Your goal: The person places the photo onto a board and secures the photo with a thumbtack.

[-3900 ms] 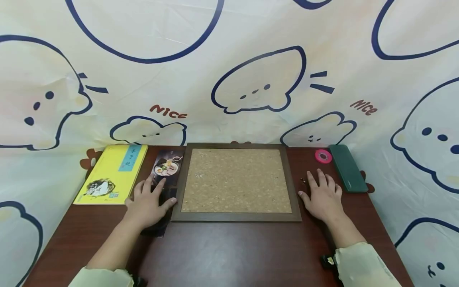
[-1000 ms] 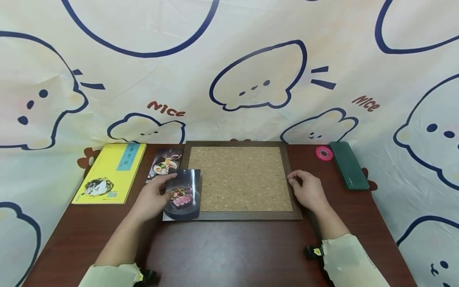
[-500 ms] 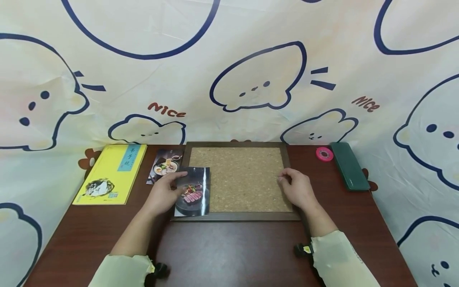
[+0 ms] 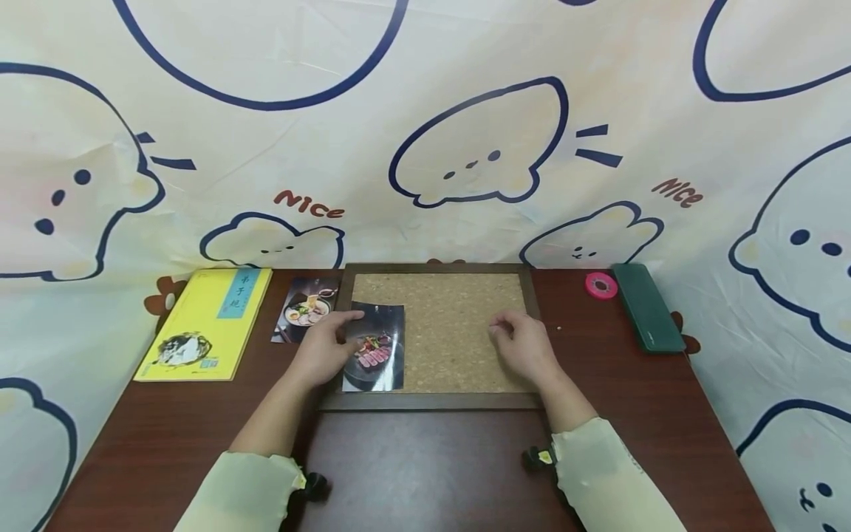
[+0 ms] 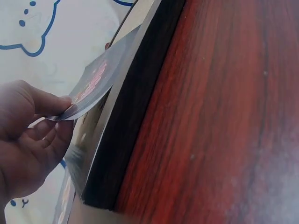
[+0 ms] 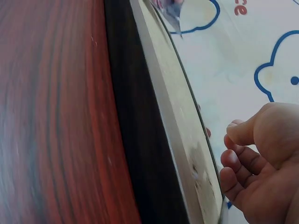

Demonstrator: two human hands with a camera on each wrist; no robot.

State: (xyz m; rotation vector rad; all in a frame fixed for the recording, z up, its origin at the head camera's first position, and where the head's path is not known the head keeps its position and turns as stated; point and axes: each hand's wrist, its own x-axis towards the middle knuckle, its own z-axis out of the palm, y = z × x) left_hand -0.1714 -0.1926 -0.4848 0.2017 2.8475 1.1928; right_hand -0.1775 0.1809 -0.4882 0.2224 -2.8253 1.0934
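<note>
My left hand (image 4: 326, 351) pinches the left edge of a glossy photo of sliced meat on a dark dish (image 4: 374, 351). The photo lies over the left part of the framed corkboard (image 4: 465, 340). In the left wrist view, the photo (image 5: 96, 81) bends upward at the edge that thumb and fingers grip. My right hand (image 4: 521, 347) hovers over the board's right part, thumb and index fingertips together, the other fingers curled. In the right wrist view the same hand (image 6: 261, 163) has its fingertips close beside the frame; I cannot tell whether something tiny sits between them.
Left of the board lie a noodle-bowl photo (image 4: 306, 307) and a yellow book (image 4: 202, 325). To its right are a pink tape roll (image 4: 601, 285), a green case (image 4: 648, 307) and a tiny speck (image 4: 559, 327) on the brown table (image 4: 425, 473). A cartoon-printed cloth (image 4: 372, 170) hangs behind.
My left hand has picked up the meat photo and carried it rightward onto the corkboard. The right hand has gone from resting beside the frame to a pinch, moving left over the board.
</note>
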